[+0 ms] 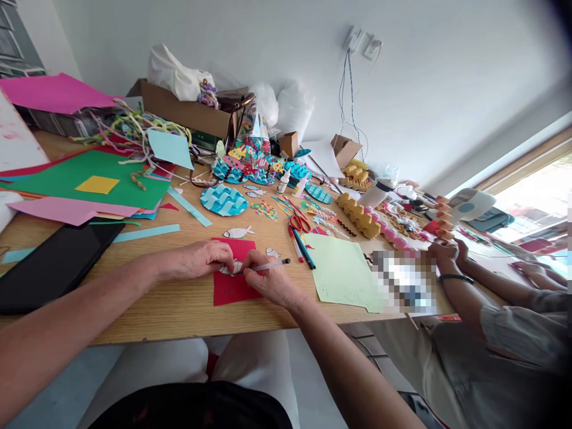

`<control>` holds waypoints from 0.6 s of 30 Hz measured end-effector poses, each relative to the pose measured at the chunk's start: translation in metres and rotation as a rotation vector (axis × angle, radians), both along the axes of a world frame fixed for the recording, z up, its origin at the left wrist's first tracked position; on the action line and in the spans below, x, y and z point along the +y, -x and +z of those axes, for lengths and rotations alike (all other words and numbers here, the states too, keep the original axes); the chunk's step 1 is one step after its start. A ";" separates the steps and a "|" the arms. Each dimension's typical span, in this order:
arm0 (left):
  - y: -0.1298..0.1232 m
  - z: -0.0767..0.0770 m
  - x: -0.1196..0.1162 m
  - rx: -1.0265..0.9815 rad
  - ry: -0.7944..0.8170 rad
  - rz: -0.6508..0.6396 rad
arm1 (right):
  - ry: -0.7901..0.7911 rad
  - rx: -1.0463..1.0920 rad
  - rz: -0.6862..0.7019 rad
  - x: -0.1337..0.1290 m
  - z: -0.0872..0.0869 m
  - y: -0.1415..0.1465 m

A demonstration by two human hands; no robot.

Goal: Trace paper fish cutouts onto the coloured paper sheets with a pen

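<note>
My left hand [206, 258] has its fingers bent together, pressing a small white paper fish [229, 269] onto a sheet of red paper [235, 292]. Gripped in my right hand [272, 285] is a pen [276, 264] with a pale barrel and a dark end, its tip at the fish and hidden by my fingers. Above the red sheet lies another paper fish [238, 232] with drawn scales. A further fish cutout [272, 253] sits just behind my right hand.
Red-handled scissors [300, 223] and markers [302, 247] lie right of my hands, beside light green paper [342, 271]. A black tablet [58, 262] and coloured sheets [134, 179] cover the left. Behind are a blue wavy disc [223, 199] and glue bottles [283, 181]. A co-worker's hands [449, 253] are at right.
</note>
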State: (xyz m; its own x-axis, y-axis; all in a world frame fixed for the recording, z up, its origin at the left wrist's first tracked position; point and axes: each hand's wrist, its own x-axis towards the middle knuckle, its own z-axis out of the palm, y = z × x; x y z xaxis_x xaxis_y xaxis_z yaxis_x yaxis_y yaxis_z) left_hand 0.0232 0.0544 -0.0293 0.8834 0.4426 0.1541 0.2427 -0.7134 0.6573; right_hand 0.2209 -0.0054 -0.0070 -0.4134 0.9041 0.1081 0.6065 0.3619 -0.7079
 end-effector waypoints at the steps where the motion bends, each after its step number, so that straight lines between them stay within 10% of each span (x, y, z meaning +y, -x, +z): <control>1: 0.000 0.001 -0.001 0.003 0.000 0.002 | 0.004 0.007 -0.005 0.000 0.000 0.000; 18: -0.001 0.006 -0.002 0.083 -0.067 0.030 | -0.039 0.013 -0.065 0.008 -0.007 -0.014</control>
